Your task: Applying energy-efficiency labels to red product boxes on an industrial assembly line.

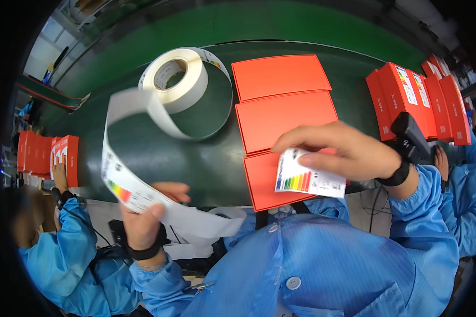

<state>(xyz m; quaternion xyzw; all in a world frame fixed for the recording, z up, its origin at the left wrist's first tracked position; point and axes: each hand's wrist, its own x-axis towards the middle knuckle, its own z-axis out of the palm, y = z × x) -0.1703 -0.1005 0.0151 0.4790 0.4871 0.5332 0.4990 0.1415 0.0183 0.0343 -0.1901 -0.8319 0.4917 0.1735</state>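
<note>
Right hand (349, 153), fingers pinching a peeled label (308, 179), hovers over an orange box (264, 182); left hand (145, 219) grips the liner strip (137, 193). Best aligned square before pressing.

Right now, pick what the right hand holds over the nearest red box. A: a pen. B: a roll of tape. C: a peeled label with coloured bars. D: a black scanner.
C: the right hand pinches a white label with coloured bars above the nearest red box.

The person wore a bright blue coat (322, 264) with white round buttons (293, 282), long sleeves, and a black band (396, 175) on each wrist.
</note>
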